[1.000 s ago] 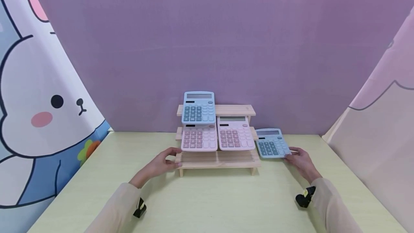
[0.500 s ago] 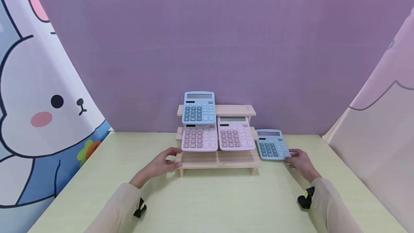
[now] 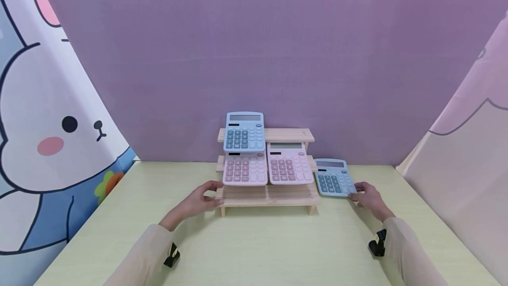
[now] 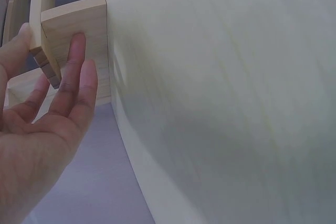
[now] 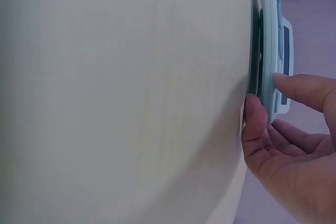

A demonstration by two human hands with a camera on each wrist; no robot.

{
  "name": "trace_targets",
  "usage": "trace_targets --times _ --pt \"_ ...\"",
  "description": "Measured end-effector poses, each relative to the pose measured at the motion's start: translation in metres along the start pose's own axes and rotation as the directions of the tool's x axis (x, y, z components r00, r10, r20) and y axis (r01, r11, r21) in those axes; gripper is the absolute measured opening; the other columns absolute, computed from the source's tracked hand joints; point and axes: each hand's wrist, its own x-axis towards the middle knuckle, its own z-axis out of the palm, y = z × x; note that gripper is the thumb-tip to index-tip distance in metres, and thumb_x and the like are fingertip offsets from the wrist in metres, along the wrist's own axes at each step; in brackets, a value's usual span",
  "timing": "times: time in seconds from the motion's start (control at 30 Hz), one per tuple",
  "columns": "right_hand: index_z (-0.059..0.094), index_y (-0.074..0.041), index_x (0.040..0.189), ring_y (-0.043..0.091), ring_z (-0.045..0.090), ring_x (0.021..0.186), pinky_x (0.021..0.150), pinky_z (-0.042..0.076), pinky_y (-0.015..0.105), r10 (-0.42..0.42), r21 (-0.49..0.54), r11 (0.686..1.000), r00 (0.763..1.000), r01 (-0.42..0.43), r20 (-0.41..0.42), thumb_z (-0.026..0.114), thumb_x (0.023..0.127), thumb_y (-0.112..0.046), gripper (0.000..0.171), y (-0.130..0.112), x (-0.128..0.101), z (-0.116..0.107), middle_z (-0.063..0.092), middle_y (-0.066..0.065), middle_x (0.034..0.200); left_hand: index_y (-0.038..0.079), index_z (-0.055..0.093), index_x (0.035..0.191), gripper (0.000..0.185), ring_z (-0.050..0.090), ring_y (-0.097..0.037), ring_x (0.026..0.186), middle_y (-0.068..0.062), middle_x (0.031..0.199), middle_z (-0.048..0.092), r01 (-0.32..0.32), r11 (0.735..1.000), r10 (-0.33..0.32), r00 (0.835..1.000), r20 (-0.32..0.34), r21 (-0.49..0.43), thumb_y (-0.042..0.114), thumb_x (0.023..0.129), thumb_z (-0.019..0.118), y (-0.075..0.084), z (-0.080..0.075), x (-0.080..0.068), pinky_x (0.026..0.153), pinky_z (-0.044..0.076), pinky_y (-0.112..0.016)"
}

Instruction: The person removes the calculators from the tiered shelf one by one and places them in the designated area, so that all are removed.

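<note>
left hand (image 3: pixel 197 201) grip pinches wooden rack (image 3: pixel 266 195) end; right hand (image 3: pixel 367 195) grip pinches blue calculator (image 3: pixel 334 178) corner

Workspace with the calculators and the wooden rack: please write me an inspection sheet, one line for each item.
Surface: pale green table, bare in front.
Job's things: blue calculator lies on the table right of the wooden rack; a second blue calculator and two pink ones lean on the rack.
Clutter: nothing seen.
Grippers: right hand pinches the blue calculator's near right corner, thumb on top, fingers under; left hand holds the rack's left end.
Cables: nothing seen; black wrist devices on both sleeves.
Surroundings: purple backdrop, cartoon rabbit panel on the left.
</note>
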Motion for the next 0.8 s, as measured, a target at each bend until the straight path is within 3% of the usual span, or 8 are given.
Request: trace_targets --times 0.43,0.8 --pt "0.033 0.015 0.127 0.029 0.054 0.092 0.067 0.051 0.028 -0.008 -0.038 0.999 1.0 0.007 -0.015 0.055 0.085 -0.009 0.053 0.0044 0.0041 0.001 0.041 0.034 0.121 0.001 0.038 0.133 0.063 0.055 -0.032 0.107 -0.019 0.126 0.045 0.002 1.0 -0.002 1.0 0.0 -0.005 0.027 0.083 0.067 -0.0029 0.0 0.0009 0.088 0.05 -0.036" --pt "0.033 0.012 0.127 0.035 0.048 0.1 0.069 0.052 0.03 -0.016 -0.063 0.998 1.0 0.014 -0.027 0.056 0.085 -0.009 0.053 0.0079 0.007 0.0009 0.04 0.034 0.124 0.0 0.038 0.133 0.063 0.056 -0.031 0.106 -0.019 0.126 0.045 -0.011 1.0 0.011 1.0 0.001 0.002 0.026 0.084 0.066 -0.0023 0.0003 0.0007 0.089 0.05 -0.037"
